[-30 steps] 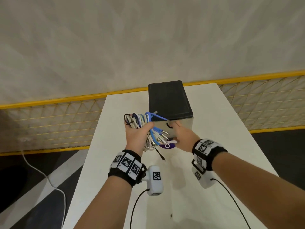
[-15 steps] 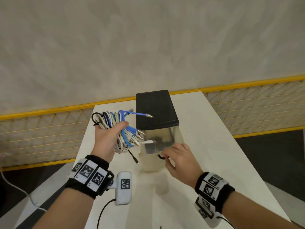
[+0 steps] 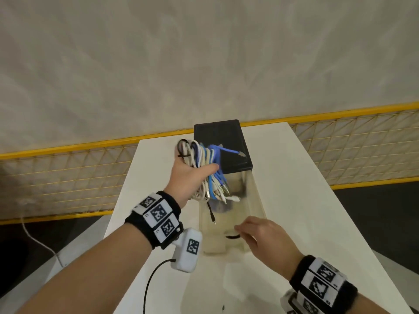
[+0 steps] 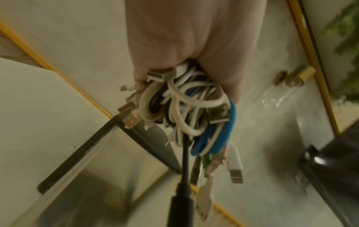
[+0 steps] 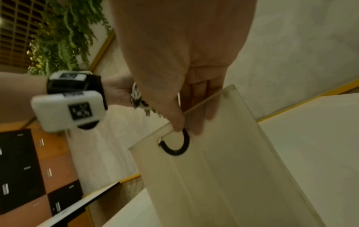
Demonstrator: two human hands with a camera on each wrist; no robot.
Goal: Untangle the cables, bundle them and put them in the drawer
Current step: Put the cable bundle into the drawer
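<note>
From my head the light is soft and even, with faint shadows on the table (image 3: pixel 294 200) beneath my arms; straight lines bow near the edges. Both wrist views are dimmer, yellowish and smeared; my left hand (image 4: pixel 186 46) and right hand (image 5: pixel 174 61) loom unsharp.

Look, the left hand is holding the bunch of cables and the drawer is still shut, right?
Not quite. The left hand does hold the bunch of cables, but the drawer is pulled open, as the head view shows; the right hand grips its front edge.
</note>
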